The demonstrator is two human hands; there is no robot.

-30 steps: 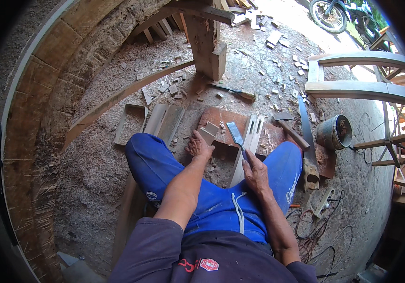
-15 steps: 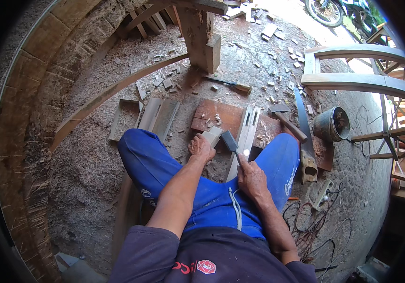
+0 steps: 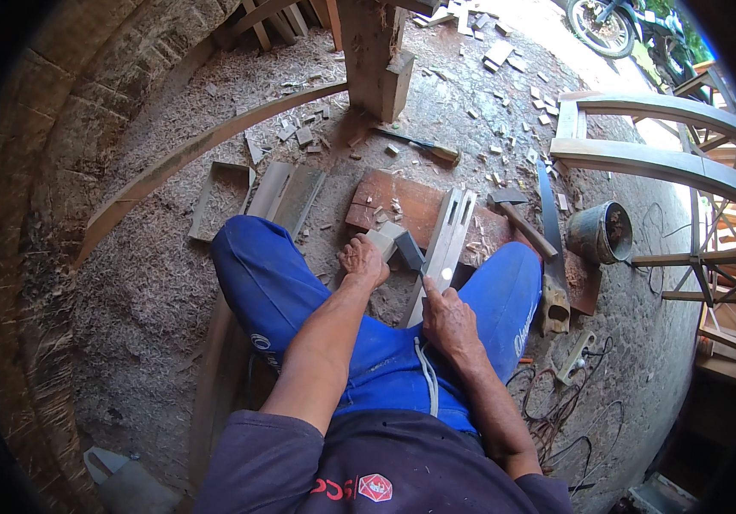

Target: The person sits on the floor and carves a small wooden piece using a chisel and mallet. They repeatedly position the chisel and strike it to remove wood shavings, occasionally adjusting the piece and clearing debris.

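Observation:
My left hand (image 3: 363, 257) is closed on a small pale wooden block (image 3: 387, 236) at the edge of a reddish-brown board (image 3: 372, 197) between my knees. My right hand (image 3: 446, 317) grips a wide chisel (image 3: 409, 252), its blade at the block's right end; whether they touch I cannot tell. A long slotted wooden piece (image 3: 455, 218) lies beside the chisel, across the board, with small chips around. An axe (image 3: 530, 230) and a handsaw (image 3: 554, 257) lie just beyond my right knee.
A metal bucket (image 3: 599, 231), a power strip (image 3: 575, 360) with cords, and curved wooden frames (image 3: 659, 154) are on the right. A wooden post (image 3: 368, 68) stands ahead, beside a curved slat (image 3: 214, 150). Another chisel (image 3: 441, 152), shavings and offcuts cover the floor. A motorbike (image 3: 603, 26) stands behind.
The chisel in my right hand has tilted and moved left, bringing its blade to the block. The block in my left hand has turned slightly. The whole view has shifted a little.

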